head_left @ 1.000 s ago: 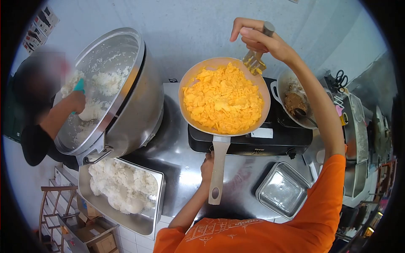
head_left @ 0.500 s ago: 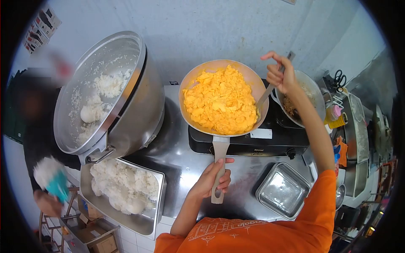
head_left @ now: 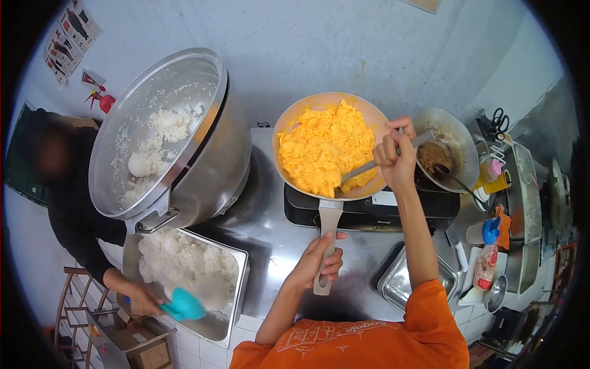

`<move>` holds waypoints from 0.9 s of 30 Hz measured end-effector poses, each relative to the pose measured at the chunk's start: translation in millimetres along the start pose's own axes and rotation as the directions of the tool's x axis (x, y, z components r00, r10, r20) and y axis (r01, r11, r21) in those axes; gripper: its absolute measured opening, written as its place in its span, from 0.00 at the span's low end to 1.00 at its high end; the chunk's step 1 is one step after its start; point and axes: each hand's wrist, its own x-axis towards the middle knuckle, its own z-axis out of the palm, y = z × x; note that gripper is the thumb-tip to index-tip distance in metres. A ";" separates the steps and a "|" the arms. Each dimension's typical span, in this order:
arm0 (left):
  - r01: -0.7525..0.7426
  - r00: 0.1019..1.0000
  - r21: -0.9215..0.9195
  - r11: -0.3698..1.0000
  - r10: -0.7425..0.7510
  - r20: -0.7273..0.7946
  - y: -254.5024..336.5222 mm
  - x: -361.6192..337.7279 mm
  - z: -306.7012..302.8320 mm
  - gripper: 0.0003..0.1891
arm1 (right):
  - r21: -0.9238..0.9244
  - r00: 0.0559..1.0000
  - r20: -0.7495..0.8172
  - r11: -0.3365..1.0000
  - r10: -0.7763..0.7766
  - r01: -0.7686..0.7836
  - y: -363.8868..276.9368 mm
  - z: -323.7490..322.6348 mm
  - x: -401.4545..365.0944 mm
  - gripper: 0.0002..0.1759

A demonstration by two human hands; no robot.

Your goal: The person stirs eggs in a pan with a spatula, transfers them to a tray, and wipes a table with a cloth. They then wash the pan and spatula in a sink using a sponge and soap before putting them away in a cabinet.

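Observation:
A round pan (head_left: 284, 132) full of yellow scrambled egg (head_left: 326, 147) sits over the black gas stove (head_left: 301, 206). My left hand (head_left: 318, 261), near the front of the table, is closed around the pan's beige handle (head_left: 330, 221). Over the pan's right side, my right hand (head_left: 395, 154) grips a grey spatula (head_left: 362, 170). The spatula's lower end is in the egg at the pan's front, and its upper end sticks out to the right of my fingers.
At left, a large tilted pot (head_left: 236, 154) holds rice, above a rice-filled metal tray (head_left: 239, 283). A co-worker's hand (head_left: 136, 296) holds a turquoise scoop (head_left: 184, 304). Right are a second pan (head_left: 464, 132) with brown food, a ladle, stacked metal trays (head_left: 393, 289) and bottles.
My right hand has moved left and down, bringing the spatula from the pan's right edge to its front. The co-worker's scoop, earlier loaded with rice, is now over the tray. The view has shifted slightly.

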 end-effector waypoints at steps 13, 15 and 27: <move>-0.039 0.999 -0.004 0.999 0.039 -0.011 -3.3 -0.7 0.4 0.20 | -0.153 0.469 -0.831 0.934 -0.298 0.323 -10.7 -43.8 60.5 0.10; -0.042 0.999 -0.007 0.999 0.042 0.022 -3.6 0.3 -4.0 0.20 | -0.131 0.507 -0.811 0.936 -0.291 0.327 -37.7 -39.8 57.7 0.11; -0.039 0.999 -0.024 0.999 0.039 0.021 -5.8 2.7 -4.8 0.20 | -0.416 0.957 -0.075 0.881 -0.279 0.225 16.3 -8.5 -17.2 0.11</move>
